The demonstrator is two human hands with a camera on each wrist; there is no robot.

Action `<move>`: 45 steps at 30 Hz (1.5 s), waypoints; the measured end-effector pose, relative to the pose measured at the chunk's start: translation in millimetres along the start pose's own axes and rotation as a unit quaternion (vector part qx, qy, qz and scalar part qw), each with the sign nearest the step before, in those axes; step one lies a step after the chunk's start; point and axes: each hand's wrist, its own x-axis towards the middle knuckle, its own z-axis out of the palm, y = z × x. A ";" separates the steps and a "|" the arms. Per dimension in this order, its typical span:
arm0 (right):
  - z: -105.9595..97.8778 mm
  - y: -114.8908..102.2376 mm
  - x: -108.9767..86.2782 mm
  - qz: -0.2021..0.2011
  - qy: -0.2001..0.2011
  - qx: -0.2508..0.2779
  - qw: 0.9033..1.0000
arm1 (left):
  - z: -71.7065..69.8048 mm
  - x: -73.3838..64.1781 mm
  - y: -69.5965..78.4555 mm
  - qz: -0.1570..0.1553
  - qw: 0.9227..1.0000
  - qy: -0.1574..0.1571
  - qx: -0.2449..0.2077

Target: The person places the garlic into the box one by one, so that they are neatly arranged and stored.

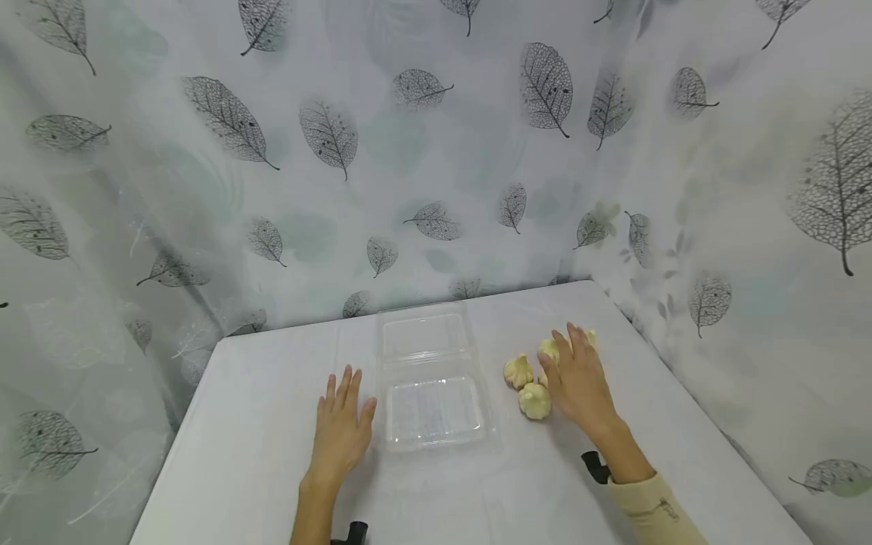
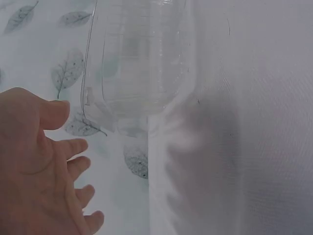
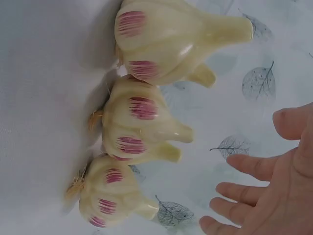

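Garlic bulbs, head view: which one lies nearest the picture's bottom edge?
The fully visible bulb below and right of the leftmost bulb; all the others sit higher.

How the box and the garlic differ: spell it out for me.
The box is clear and colourless; the garlic is cream with pinkish-purple streaks. The box is rectangular and lies open in two halves; the garlic is several rounded bulbs with stubby stems. The box is larger than any one garlic bulb. Both rest on the white table.
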 end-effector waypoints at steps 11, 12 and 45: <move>-0.7 10.4 4.9 0.063 0.016 0.005 0.998 | 16.0 2.5 2.4 -0.030 0.997 0.003 -0.073; -1.2 11.4 5.1 0.072 0.020 0.006 0.997 | 17.0 3.0 3.5 -0.034 0.996 0.003 -0.086; 9.2 56.7 11.5 0.245 0.051 0.048 0.967 | 44.0 10.0 3.1 -0.180 0.884 0.021 -0.430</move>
